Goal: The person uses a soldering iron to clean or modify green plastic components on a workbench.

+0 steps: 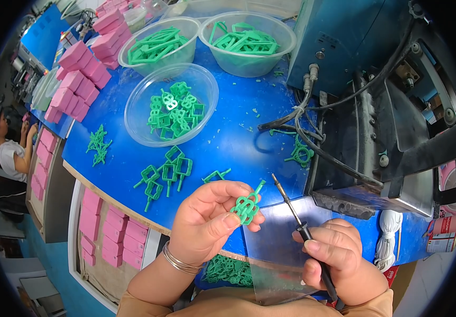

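Note:
My left hand pinches a small green openwork wax piece between thumb and fingers; its thin stem points up and to the right. My right hand grips a soldering iron by its black handle, pen-fashion. The iron's bare metal tip points up and away, just right of the stem and apart from it. Beyond my left hand, several square green frames with stems lie loose on the blue table. Under my hands is a clear plastic sheet.
A clear bowl of green pieces stands mid-table, with two bowls of green frames behind. Pink blocks are stacked left. Cables and a dark machine crowd the right. Another person sits far left.

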Demonstrator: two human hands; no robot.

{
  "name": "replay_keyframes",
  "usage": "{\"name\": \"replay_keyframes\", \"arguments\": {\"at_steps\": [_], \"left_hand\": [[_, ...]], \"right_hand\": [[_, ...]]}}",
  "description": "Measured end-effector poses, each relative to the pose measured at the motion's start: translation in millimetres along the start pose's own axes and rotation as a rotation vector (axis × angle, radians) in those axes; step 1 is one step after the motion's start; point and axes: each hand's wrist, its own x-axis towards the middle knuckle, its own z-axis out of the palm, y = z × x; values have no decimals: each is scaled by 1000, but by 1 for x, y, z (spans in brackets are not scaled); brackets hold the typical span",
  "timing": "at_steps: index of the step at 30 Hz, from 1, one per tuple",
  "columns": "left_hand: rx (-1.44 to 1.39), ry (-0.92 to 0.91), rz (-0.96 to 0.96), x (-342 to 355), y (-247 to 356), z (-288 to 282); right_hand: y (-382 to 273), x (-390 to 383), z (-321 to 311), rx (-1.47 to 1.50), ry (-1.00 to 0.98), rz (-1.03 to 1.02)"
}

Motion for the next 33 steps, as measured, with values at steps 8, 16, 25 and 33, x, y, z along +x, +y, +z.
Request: {"name": "replay_keyframes", "arguments": {"at_steps": [8,16,25,33], "left_hand": [[-12,3,-6,0,0,1],[-36,11,27,1,-2,0],[-57,27,18,1,-2,0],[-82,16,8,2,-2,0]], "right_hand": [[-1,-2,0,-12,9,6],[-10,-1,-15,44,-172,40],[-8,-1,-8,44,-181,4],[-3,-3,4,32,-25,-60]]}}
